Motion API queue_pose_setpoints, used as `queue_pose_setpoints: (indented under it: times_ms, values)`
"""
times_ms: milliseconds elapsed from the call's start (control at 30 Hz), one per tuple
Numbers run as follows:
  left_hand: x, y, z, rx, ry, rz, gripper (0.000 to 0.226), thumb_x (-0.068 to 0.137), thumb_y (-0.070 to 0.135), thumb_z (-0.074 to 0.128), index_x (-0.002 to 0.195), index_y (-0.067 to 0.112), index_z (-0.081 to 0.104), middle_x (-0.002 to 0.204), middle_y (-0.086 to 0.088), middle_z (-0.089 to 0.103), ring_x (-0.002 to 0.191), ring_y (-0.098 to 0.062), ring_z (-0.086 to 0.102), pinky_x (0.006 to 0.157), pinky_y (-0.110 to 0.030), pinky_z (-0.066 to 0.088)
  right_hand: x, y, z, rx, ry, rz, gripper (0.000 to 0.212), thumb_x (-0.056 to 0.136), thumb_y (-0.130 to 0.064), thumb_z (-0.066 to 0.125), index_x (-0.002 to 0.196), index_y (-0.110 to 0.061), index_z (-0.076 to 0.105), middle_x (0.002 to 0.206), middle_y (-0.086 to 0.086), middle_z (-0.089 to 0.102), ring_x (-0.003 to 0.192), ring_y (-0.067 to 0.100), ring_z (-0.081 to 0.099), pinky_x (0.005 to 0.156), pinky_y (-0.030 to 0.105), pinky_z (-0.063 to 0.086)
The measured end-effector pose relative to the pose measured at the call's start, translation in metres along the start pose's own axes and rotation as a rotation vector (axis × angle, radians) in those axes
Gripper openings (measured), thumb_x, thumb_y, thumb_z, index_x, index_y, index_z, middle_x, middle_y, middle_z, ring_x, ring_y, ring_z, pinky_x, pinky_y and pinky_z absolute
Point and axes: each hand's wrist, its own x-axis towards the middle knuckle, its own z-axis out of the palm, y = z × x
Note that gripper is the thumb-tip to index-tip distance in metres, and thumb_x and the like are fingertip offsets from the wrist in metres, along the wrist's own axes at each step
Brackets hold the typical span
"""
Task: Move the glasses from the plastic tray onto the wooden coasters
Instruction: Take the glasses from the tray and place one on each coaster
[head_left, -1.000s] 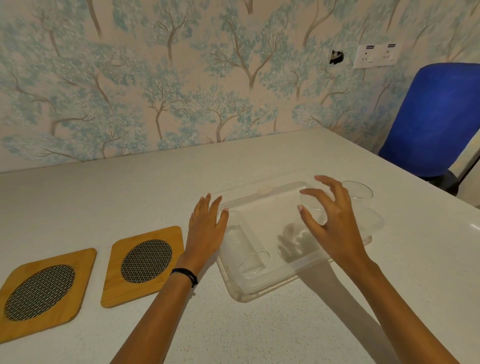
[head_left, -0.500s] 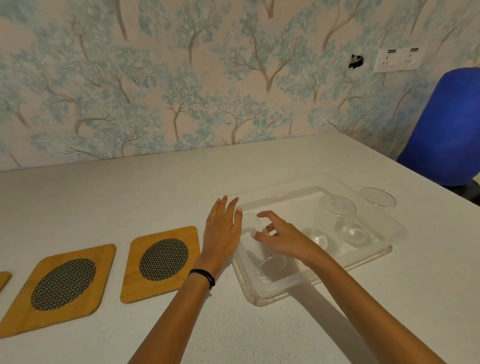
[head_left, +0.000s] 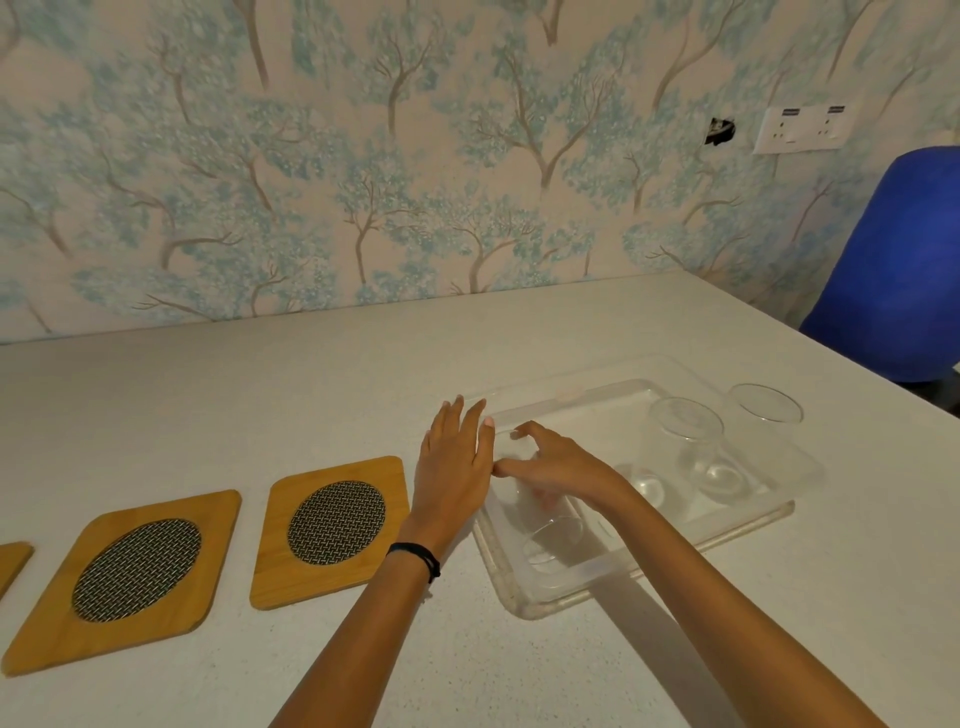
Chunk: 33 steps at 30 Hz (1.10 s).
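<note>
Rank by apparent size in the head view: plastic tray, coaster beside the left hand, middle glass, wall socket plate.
1. plastic tray
2. coaster
3. middle glass
4. wall socket plate, though it is farther away, so this ranking is unsure.

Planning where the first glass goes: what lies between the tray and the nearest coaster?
In the head view, only the left hand, flat on the table against the tray beside the coaster.

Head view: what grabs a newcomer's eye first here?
Two hands meet at the clear tray's left end: the right hand closes on a glass, the left hand flat beside it. Wooden coasters lie empty to the left; a blue chair stands far right.
</note>
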Motion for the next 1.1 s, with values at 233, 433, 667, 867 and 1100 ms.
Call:
queue_pose_setpoints:
  times_ms: [233, 433, 667, 867, 1100]
  values:
    - [0.000, 0.001, -0.001, -0.007, -0.004, -0.004, 0.048, 0.098, 0.042, 0.022, 0.142, 0.026, 0.031, 0.157, -0.003, 0.019, 0.145, -0.019, 0.007, 0.118, -0.039, 0.008, -0.009, 0.022, -0.011, 0.090, 0.258, -0.082, 0.060, 0.074, -0.053, 0.064, 0.124, -0.030, 0.040, 0.091, 0.007, 0.062, 0.081, 0.022, 0.063, 0.080, 0.041, 0.056]
    - [-0.001, 0.002, -0.002, -0.011, -0.001, -0.013, 0.047, 0.098, 0.040, 0.024, 0.142, 0.025, 0.030, 0.157, -0.003, 0.018, 0.145, -0.019, 0.007, 0.118, -0.039, 0.007, -0.031, 0.034, -0.014, 0.246, 0.426, -0.268, 0.060, 0.078, -0.041, 0.068, 0.129, -0.030, 0.038, 0.112, 0.000, 0.056, 0.086, 0.016, 0.060, 0.069, 0.022, 0.051]
    - [-0.002, 0.005, -0.003, -0.019, -0.007, -0.017, 0.046, 0.099, 0.038, 0.026, 0.142, 0.023, 0.031, 0.157, -0.004, 0.018, 0.145, -0.019, 0.007, 0.119, -0.039, 0.007, -0.050, 0.043, -0.008, 0.401, 0.508, -0.433, 0.059, 0.075, -0.030, 0.073, 0.121, -0.039, 0.038, 0.117, -0.005, 0.054, 0.096, 0.009, 0.059, 0.068, 0.006, 0.050]
    - [-0.002, 0.006, -0.005, -0.013, -0.011, -0.010, 0.046, 0.099, 0.039, 0.026, 0.142, 0.023, 0.031, 0.157, -0.004, 0.019, 0.145, -0.019, 0.007, 0.118, -0.039, 0.007, -0.054, 0.048, -0.004, 0.364, 0.529, -0.543, 0.065, 0.071, -0.024, 0.078, 0.120, -0.041, 0.039, 0.119, -0.004, 0.053, 0.105, 0.010, 0.056, 0.083, 0.010, 0.049]
    - [-0.003, 0.005, -0.004, -0.018, -0.011, -0.013, 0.046, 0.099, 0.039, 0.026, 0.142, 0.024, 0.032, 0.157, -0.004, 0.019, 0.145, -0.018, 0.007, 0.117, -0.039, 0.007, -0.054, 0.051, -0.003, 0.325, 0.522, -0.588, 0.070, 0.072, -0.026, 0.078, 0.123, -0.047, 0.036, 0.121, -0.005, 0.050, 0.110, 0.000, 0.050, 0.091, 0.012, 0.046]
